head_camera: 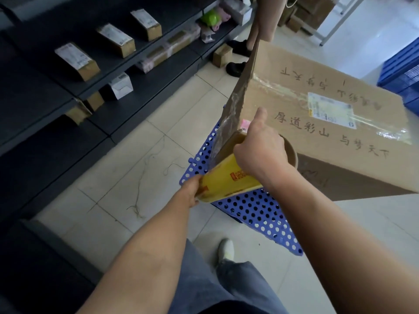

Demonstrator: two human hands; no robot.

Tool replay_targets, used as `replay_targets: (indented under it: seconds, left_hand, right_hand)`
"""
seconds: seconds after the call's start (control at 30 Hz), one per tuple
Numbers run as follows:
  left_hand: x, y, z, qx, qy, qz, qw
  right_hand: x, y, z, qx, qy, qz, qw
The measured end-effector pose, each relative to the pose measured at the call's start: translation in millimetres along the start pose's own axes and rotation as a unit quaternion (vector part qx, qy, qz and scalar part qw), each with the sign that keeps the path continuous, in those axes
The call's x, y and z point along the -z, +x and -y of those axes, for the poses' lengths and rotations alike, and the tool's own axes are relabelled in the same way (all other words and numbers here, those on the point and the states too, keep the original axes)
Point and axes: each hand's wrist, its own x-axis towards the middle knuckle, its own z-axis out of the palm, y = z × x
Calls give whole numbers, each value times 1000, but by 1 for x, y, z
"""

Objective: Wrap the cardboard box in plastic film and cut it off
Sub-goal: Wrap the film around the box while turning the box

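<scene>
Done: I see plastic film [229,123] running from roll [229,177] onto cardboard box [317,105] side.
Left: more wrapping, cutting.
Fingers: my left hand [192,189] and right hand [260,150] clasp the roll.

floor [140,155]: pale tile | on it: blue perforated mat [249,209], carrying cardboard box [340,105] | dark shelving [68,91] alongside

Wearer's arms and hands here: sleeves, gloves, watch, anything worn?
Nothing worn on either. Left hand and right hand are bare, no gloves, no rings visible. Both forearms are bare up to the frame edge: no sleeves, watch or bands in view. Below them, grey-blue trousers and a pale shoe.
</scene>
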Motion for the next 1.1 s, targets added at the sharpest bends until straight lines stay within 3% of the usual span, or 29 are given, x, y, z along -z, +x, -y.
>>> replay_targets:
  seconds: [0.27,0.43,0.57,0.93,1.1]
  left_hand:
    - [-35,-21,26,12,-47,8,999]
    - [-31,3,2,-112,60,-80,989]
    - [-26,10,-26,-177,57,-108,977]
    - [-30,33,-63,-200,169,-18,965]
    - [-28,43,-74,-269,127,-105,949]
  right_hand:
    - [9,5,-25,-8,-14,10,1000]
    - [10,7,-28,-5,-5,10,1000]
    - [10,8,-27,-5,-10,14,1000]
    - [4,10,-13,-36,5,0,999]
    - [1,12,-5,-58,6,-8,998]
